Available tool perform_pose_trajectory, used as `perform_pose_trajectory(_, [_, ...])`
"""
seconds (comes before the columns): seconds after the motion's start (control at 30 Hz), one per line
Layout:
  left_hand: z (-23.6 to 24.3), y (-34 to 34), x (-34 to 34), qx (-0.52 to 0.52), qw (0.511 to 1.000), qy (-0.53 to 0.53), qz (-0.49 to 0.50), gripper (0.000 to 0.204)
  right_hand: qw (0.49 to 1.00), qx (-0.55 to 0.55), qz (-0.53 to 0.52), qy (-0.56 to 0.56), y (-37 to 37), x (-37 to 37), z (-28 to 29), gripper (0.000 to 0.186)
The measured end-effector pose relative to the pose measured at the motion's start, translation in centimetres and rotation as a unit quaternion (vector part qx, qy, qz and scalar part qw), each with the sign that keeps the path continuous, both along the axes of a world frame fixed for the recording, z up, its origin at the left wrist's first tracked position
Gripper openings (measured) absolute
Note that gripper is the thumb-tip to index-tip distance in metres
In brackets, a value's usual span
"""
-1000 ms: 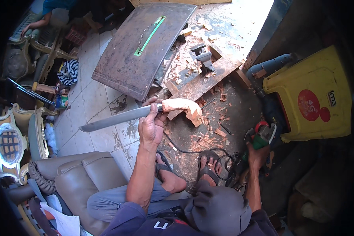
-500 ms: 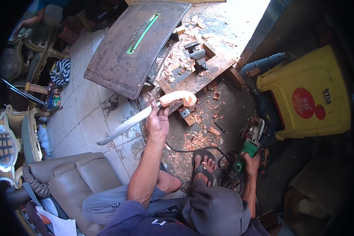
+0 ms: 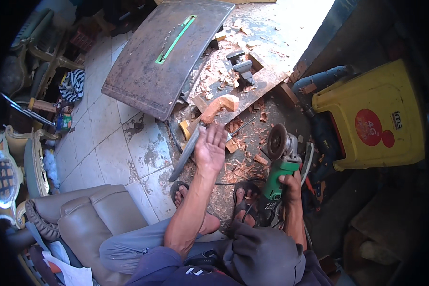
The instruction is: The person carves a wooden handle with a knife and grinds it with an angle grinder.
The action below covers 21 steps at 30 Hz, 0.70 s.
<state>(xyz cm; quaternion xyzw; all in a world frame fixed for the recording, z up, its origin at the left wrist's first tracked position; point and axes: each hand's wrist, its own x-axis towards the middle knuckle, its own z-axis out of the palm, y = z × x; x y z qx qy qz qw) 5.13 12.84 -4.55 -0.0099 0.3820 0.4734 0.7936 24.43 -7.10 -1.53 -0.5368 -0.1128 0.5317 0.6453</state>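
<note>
My left hand [image 3: 209,148] is palm up with fingers loosely stretched out and its thumb beside a long knife [image 3: 188,150], near where blade meets handle. The knife slants down toward me, its carved pale-wood handle [image 3: 217,107] uppermost over the wooden plank; I cannot tell what supports it. My right hand [image 3: 291,188] is closed round a green angle grinder [image 3: 280,178], its disc and guard pointing up and away from me, its cord hanging below.
A metal saw-table top [image 3: 143,76] with a green slot lies beyond, beside a plank [image 3: 267,88] with a vise [image 3: 243,69] and wood shavings. A yellow plastic stool [image 3: 367,114] stands right. A brown padded seat [image 3: 105,219] and carved furniture frames [image 3: 5,171] are left.
The knife has swung from nearly level to steeply slanted, and my left fingers have loosened. My right hand has raised the grinder up and leftward. The person's arm at top left has left view.
</note>
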Motion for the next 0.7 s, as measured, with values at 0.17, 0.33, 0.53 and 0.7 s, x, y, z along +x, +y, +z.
perform_pose_trajectory(0.17, [4.1,-8.8,2.7,0.277,0.873,0.237,-0.323,0.075,0.982,0.079,-0.026,0.171,1.0,-0.1,-1.8,0.069])
perform_pose_trajectory(0.33, [8.2,-15.0,3.2,0.553,0.542,0.407,-0.484,0.103,0.976,0.093,-0.058,0.188,1.0,0.8,-2.5,0.062])
perform_pose_trajectory(0.53, [7.4,-14.1,1.1,0.601,0.479,0.294,-0.568,0.113,0.966,0.089,-0.1,0.221,0.7,-0.7,-0.3,0.06])
perform_pose_trajectory(0.7, [6.6,-14.3,0.4,0.589,0.471,0.306,-0.581,0.118,0.98,0.065,-0.073,0.174,-0.1,-0.7,-3.1,0.048])
